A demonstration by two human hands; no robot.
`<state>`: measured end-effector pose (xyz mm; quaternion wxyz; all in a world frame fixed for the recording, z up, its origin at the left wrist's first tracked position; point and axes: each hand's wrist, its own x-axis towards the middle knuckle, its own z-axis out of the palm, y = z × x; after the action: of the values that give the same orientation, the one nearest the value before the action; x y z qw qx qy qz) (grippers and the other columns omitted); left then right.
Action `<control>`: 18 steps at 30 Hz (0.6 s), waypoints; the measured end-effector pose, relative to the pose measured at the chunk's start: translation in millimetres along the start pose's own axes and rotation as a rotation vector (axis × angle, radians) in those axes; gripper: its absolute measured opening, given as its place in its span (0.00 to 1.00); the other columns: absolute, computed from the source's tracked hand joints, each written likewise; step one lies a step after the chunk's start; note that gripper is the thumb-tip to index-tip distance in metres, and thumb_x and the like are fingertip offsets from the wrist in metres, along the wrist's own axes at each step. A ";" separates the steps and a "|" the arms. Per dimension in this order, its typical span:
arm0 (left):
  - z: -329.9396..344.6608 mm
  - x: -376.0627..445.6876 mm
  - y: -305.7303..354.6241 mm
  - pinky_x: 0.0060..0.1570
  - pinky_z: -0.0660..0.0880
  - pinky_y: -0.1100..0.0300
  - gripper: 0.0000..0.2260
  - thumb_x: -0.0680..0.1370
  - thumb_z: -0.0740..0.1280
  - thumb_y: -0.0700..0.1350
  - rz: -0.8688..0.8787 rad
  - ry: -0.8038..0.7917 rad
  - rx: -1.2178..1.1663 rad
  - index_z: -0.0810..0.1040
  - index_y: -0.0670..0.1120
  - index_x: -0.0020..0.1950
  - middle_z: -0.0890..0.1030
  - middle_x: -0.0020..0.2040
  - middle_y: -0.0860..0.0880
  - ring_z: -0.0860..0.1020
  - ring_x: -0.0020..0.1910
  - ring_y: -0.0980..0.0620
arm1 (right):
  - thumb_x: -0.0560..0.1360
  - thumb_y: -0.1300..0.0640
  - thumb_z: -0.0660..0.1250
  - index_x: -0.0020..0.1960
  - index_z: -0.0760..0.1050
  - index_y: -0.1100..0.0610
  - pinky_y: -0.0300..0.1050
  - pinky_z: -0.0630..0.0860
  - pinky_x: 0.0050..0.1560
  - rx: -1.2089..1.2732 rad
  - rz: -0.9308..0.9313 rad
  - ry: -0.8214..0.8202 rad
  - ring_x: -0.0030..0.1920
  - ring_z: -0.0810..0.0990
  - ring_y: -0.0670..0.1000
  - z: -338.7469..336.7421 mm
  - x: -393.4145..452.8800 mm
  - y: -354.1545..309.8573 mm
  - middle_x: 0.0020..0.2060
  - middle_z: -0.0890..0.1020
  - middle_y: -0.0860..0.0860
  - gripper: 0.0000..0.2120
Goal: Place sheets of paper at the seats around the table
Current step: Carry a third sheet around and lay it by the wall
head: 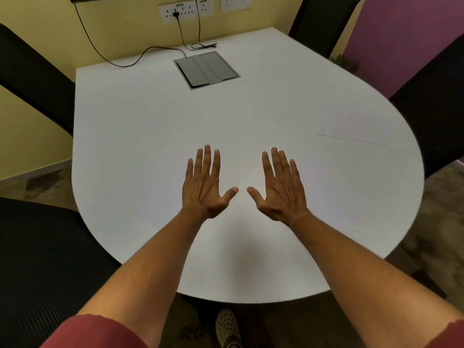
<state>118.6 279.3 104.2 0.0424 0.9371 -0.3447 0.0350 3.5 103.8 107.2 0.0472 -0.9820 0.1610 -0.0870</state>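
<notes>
A single sheet of paper point(356, 153) seems to be lying on the white worktop point(150, 146) at about 2 o'clock from the hands, well apart from them. It is blending white on white, so only one edge is showing, as a thin dark slanted line; its other edges cannot be made out.

The left hand point(204, 187) and right hand point(281, 189) are reaching out side by side, palms down, over the middle of the worktop. On both, the fingers are lying straight and spread wide, thumbs pointing toward each other without touching. Whether the palms are pressing the surface or hovering just above it cannot be told. Red sleeves point(95, 332) are ending above the elbows.

The worktop is curving round at the near end and running straight at 12 o'clock, where a grey cable hatch point(207, 70) is sitting flush in it. Black cables point(140, 57) are trailing from there up to wall sockets point(185, 11) on the yellow wall point(120, 26). A purple wall point(401, 33) is standing at 1 o'clock. Black chairs are ringing the worktop at 10 o'clock point(32, 79), 8 o'clock point(45, 259), 1 o'clock point(319, 21) and 3 o'clock point(439, 101). A perforated shoe point(227, 327) is showing below the near edge.
</notes>
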 end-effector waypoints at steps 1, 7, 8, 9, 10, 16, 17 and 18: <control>-4.8 -4.4 13.2 0.76 0.35 0.45 0.44 0.74 0.43 0.71 0.002 0.009 0.001 0.34 0.46 0.79 0.33 0.79 0.43 0.33 0.78 0.45 | 0.76 0.33 0.48 0.80 0.39 0.56 0.58 0.42 0.78 0.000 -0.003 0.010 0.80 0.40 0.57 -6.0 -8.7 10.1 0.80 0.42 0.58 0.43; -23.2 -29.8 99.4 0.76 0.36 0.45 0.43 0.74 0.43 0.71 0.024 0.046 0.016 0.33 0.46 0.79 0.33 0.80 0.43 0.33 0.78 0.45 | 0.76 0.33 0.51 0.80 0.39 0.56 0.58 0.43 0.78 0.020 0.007 0.067 0.80 0.41 0.57 -40.6 -64.7 76.5 0.80 0.43 0.58 0.43; -24.5 -32.6 113.4 0.76 0.37 0.45 0.43 0.74 0.43 0.71 0.025 0.054 0.012 0.33 0.46 0.79 0.33 0.80 0.43 0.33 0.78 0.45 | 0.76 0.33 0.51 0.80 0.39 0.56 0.58 0.42 0.78 0.020 0.008 0.071 0.80 0.41 0.57 -45.2 -73.2 87.8 0.80 0.43 0.58 0.43; -25.6 -35.0 126.7 0.77 0.37 0.45 0.43 0.74 0.43 0.71 0.026 0.058 0.007 0.33 0.46 0.79 0.33 0.80 0.43 0.33 0.78 0.45 | 0.76 0.33 0.50 0.80 0.39 0.56 0.58 0.42 0.78 0.016 0.007 0.073 0.80 0.41 0.57 -49.4 -81.1 98.5 0.80 0.43 0.58 0.43; -26.3 -37.2 139.5 0.77 0.37 0.45 0.44 0.74 0.43 0.71 0.026 0.060 0.004 0.33 0.46 0.79 0.34 0.80 0.43 0.33 0.78 0.45 | 0.76 0.33 0.50 0.80 0.38 0.56 0.58 0.42 0.78 0.008 0.005 0.073 0.80 0.41 0.57 -53.1 -88.1 109.1 0.80 0.43 0.58 0.43; -24.0 -36.9 195.1 0.77 0.38 0.44 0.44 0.75 0.46 0.70 0.033 0.048 -0.002 0.34 0.45 0.79 0.35 0.80 0.43 0.35 0.79 0.44 | 0.76 0.33 0.51 0.80 0.37 0.56 0.57 0.42 0.78 -0.014 0.023 0.065 0.80 0.40 0.57 -61.2 -109.2 164.0 0.80 0.42 0.58 0.44; -21.2 -34.6 201.8 0.77 0.39 0.44 0.44 0.75 0.47 0.70 0.027 0.040 0.001 0.34 0.45 0.80 0.35 0.80 0.43 0.35 0.79 0.44 | 0.76 0.33 0.51 0.80 0.37 0.56 0.58 0.42 0.78 -0.013 0.026 0.062 0.80 0.40 0.57 -60.1 -110.1 172.6 0.80 0.42 0.58 0.44; -17.6 -31.6 207.7 0.77 0.39 0.44 0.44 0.76 0.48 0.70 0.019 0.034 0.004 0.35 0.45 0.80 0.35 0.80 0.42 0.35 0.79 0.44 | 0.76 0.33 0.51 0.80 0.37 0.56 0.58 0.43 0.78 -0.017 0.030 0.056 0.80 0.40 0.57 -58.7 -110.0 181.3 0.80 0.42 0.58 0.44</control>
<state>-40.9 143.8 130.2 0.0459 0.9332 -0.3526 0.0521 -165.9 -35.3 125.7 0.0355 -0.9770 0.1775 -0.1124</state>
